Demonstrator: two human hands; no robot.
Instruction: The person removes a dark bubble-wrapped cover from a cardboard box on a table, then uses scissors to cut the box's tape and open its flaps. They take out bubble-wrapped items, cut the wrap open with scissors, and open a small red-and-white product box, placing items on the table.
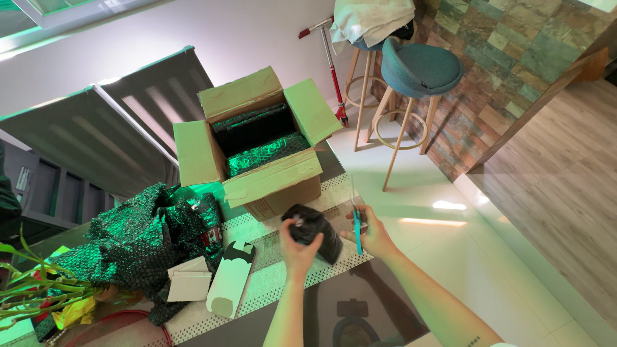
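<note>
Dark and glossy, the table [379, 302] carries a pale patterned runner [270, 283] and stands over a white tiled floor [514, 257].

At the table's near edge, the left hand [299, 247] is curled shut around a small black wrapped bundle [318, 234], gripping it from the left and below, with the fingers folded over its upper end. The bundle is held up just above the runner, between the two hands. The right hand [369, 231] is just beside it on the right, closed on a slim teal-handled tool [357, 234] that runs upright through the fist; its upper end is too thin and blurred to tell what kind of tool it is. The tool's shaft lies close against the bundle's right side, though whether they touch is unclear.

Just behind the hands, an open cardboard box [257, 148] sits on the table, flaps spread, with dark bubble wrap inside. Left of the hands, a white-and-black board-shaped piece [230, 279] and a small folded card [189, 283] rest on the runner, beside a heap of dark bubble wrap [138, 241]. Two teal stools [418, 71] stand by a stone-faced wall [508, 58].
</note>
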